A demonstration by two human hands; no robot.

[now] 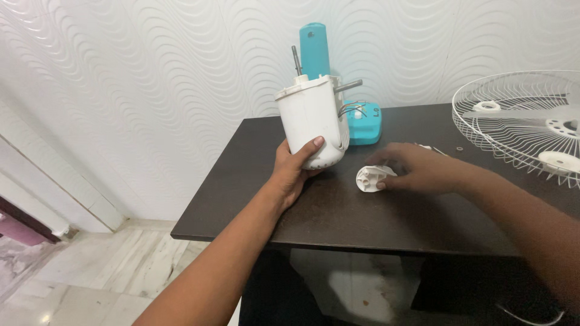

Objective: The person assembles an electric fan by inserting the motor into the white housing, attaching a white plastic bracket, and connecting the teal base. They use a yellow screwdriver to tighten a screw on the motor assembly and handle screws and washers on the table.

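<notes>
My left hand (294,171) comes up from the lower left and grips the white motor housing (313,125), a rounded plastic shell that I hold upright just above the near left part of the dark table (314,217); my thumb presses across its lower front and the rest of my fingers wrap behind it, out of sight. A thin metal shaft (349,86) sticks out sideways from the housing's upper right, and a few wires (350,109) loop out of that same side. Behind the housing stands the teal fan stand (317,51), its column rising against the wavy white wall (151,72) and its flat base lying on the table just beside the housing. Further right, my right hand (417,169) lies low on the tabletop, fingers curled loosely around a small white plastic cap (373,178) that rests on the wood; thumb and fingertips touch its edges. At the far right a white wire fan guard (519,121) lies flat on the table, well apart from both hands.
</notes>
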